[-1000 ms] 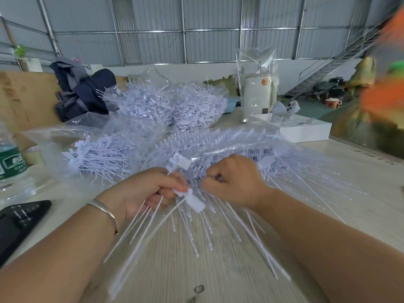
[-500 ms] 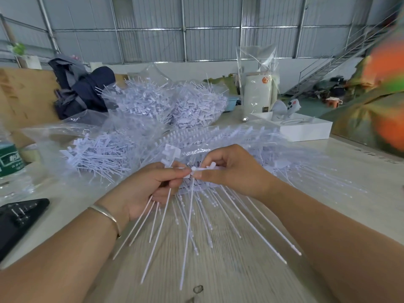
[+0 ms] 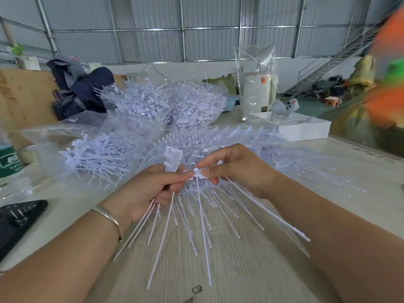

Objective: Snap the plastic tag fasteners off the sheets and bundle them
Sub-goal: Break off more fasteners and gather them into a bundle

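Mid-frame, one fastener (image 3: 197,172) is pinched at its head between both hands; a small bundle (image 3: 172,159) is also gripped in the left hand (image 3: 150,191), while the right hand (image 3: 238,169) is curled on the head. Loose fasteners are held in a clear bag (image 3: 91,158) at left, more in bags (image 3: 166,103) upper center. A sheet (image 3: 218,136) is spread on the table (image 3: 240,270).

orange and green shape (image 3: 387,68) at right edge blurred, cut off; bottle (image 3: 9,165) cropped left.
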Demonstrator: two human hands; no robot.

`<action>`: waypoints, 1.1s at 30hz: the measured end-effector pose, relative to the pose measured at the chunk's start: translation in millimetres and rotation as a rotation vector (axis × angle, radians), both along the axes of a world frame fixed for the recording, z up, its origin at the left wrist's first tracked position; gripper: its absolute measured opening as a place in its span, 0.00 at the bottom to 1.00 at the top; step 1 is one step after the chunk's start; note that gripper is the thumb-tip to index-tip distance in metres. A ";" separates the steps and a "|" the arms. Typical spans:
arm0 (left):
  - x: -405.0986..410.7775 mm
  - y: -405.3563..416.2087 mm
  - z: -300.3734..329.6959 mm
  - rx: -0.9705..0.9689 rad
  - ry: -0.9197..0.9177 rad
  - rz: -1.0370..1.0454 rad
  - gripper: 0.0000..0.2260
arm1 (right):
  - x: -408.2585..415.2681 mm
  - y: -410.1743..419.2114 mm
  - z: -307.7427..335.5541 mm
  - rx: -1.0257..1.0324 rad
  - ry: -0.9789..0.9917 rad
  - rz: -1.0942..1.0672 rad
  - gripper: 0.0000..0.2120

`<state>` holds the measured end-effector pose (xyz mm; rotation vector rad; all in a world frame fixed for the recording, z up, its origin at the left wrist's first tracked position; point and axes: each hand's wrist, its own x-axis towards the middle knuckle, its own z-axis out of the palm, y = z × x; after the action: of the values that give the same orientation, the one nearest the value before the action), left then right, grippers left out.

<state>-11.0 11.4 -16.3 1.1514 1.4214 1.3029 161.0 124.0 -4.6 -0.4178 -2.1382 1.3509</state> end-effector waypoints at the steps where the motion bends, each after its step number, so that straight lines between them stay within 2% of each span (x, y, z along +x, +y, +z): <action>1: 0.4 -0.1 0.1 0.000 0.001 -0.006 0.06 | 0.4 0.6 0.4 -0.011 -0.010 0.003 0.06; 5: -0.6 0.8 2.2 -0.001 0.011 -0.017 0.03 | 0.7 0.9 2.1 -0.028 -0.038 0.023 0.06; 12: -3.0 -1.6 6.6 -0.020 0.061 -0.020 0.07 | 1.3 -0.8 2.4 -0.009 -0.086 0.063 0.07; 18: -1.5 2.1 4.6 0.104 -0.085 0.043 0.08 | 0.4 -2.9 -2.7 -0.015 -0.074 0.081 0.09; 22: -0.5 1.9 2.3 0.105 -0.032 0.062 0.11 | -1.6 -1.1 -2.6 -0.078 0.025 0.065 0.07; 26: 0.1 2.6 -1.0 0.107 0.037 0.119 0.12 | -3.2 0.9 -2.6 -0.143 -0.001 0.087 0.07; 28: 1.1 3.2 -2.5 0.116 0.041 0.108 0.11 | -3.6 1.1 -2.9 -0.180 -0.027 0.135 0.05; 30: 3.0 4.2 -4.1 0.120 0.045 0.108 0.10 | -3.2 2.4 -3.5 -0.251 -0.028 0.198 0.09; 33: 5.2 5.0 -4.0 0.123 0.022 0.119 0.11 | -2.8 5.3 -3.7 -0.274 -0.021 0.218 0.08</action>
<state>-5.8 16.5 -20.3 1.1793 1.4614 1.4823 158.2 129.3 -8.3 -0.3114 -2.0685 1.7806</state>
